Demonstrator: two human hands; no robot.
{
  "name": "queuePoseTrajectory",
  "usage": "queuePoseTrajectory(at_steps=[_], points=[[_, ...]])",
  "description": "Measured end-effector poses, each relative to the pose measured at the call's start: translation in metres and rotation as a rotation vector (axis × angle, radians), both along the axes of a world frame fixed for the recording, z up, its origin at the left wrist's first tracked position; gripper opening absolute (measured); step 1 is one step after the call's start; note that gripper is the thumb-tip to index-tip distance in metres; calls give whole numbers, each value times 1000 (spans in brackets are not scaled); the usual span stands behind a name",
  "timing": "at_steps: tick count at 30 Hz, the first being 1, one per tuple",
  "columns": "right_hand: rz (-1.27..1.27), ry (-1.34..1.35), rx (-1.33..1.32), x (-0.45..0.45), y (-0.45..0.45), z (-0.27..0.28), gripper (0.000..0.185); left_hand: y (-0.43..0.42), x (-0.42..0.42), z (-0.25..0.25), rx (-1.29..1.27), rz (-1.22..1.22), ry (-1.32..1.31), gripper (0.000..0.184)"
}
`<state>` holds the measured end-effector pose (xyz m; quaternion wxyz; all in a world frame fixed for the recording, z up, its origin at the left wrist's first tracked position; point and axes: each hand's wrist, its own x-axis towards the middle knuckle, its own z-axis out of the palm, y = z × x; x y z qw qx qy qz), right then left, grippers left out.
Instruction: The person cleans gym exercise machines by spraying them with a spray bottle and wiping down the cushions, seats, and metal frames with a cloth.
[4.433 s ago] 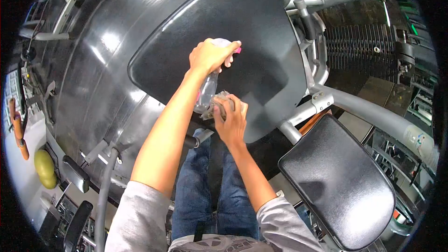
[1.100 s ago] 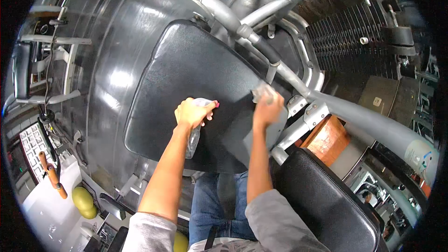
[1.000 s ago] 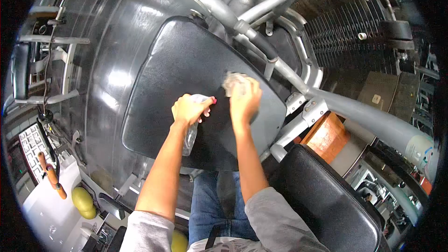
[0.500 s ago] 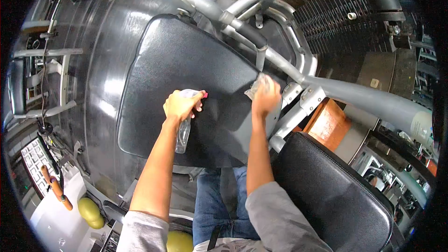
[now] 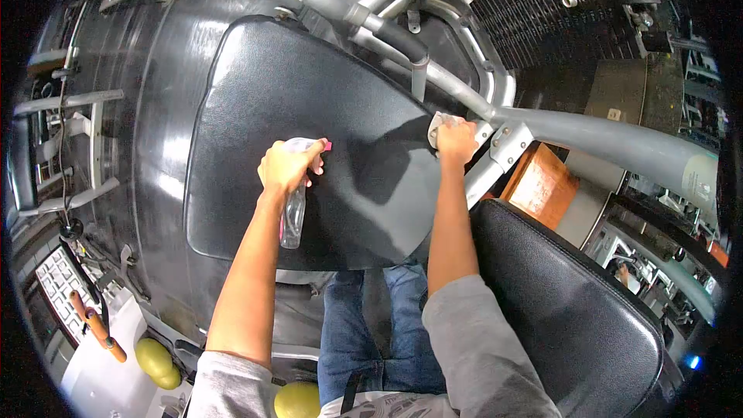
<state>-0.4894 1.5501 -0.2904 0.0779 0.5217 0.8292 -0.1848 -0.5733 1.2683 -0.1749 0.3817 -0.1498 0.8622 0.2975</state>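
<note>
My left hand (image 5: 286, 166) is wrapped round the neck of a clear spray bottle (image 5: 292, 220) with a pink nozzle tip. The bottle is over the large black padded backrest (image 5: 263, 101), its nozzle pointing right. At the right edge of that pad, my right hand (image 5: 457, 141) grips a crumpled pale cloth (image 5: 438, 125), close to the grey metal frame. Part of the cloth is hidden by my fingers, and I cannot tell how firmly it touches the pad.
A black padded seat (image 5: 565, 310) is at the lower right. Grey metal tubes (image 5: 604, 131) cross beyond the pad. Weight plates (image 5: 534, 23) are stacked at the upper right. Orange-handled tool (image 5: 97, 325) and yellow-green rounded objects (image 5: 157, 362) lie at the lower left.
My right hand has moved right with the cloth, out to the pad's edge beside the frame. The left hand still holds the bottle, and the whole view has shifted slightly.
</note>
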Motion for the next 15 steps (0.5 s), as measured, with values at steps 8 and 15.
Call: queuePoseTrajectory(at_steps=[8,15], points=[[408,668,-7,16,-125,45,20,-3,1,-6,20,-23,-18,48],[41,433,220,54,-75,-7,26,-4,2,-7,9,-53,-26,45]])
